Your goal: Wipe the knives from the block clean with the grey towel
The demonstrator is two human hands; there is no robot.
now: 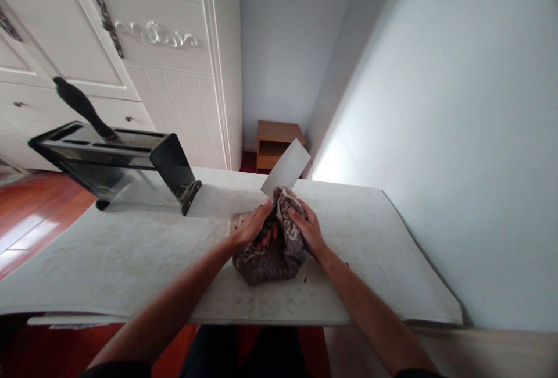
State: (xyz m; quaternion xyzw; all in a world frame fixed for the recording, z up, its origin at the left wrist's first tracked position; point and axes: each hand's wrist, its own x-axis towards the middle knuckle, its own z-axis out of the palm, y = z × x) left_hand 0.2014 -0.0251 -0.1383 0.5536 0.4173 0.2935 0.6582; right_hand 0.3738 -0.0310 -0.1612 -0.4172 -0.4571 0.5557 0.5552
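Observation:
A kitchen cleaver (286,167) points its broad pale blade up and away from me over the white tabletop. My left hand (253,225) is wrapped round its black handle, with part of the cloth bunched beneath. In my right hand (308,225) is a fold of a brown patterned cloth (270,266), pressed up against the base of the blade. The rest of the cloth hangs down onto the table. The cloth and fingers partly hide the handle.
At the left of the white table (357,238) stands a black-framed, clear-sided knife block (117,157) with one black-handled knife (82,107) in it. White cabinets (165,46) lie behind, a pale wall (457,134) at right, and a small wooden cabinet (279,132) beyond the table.

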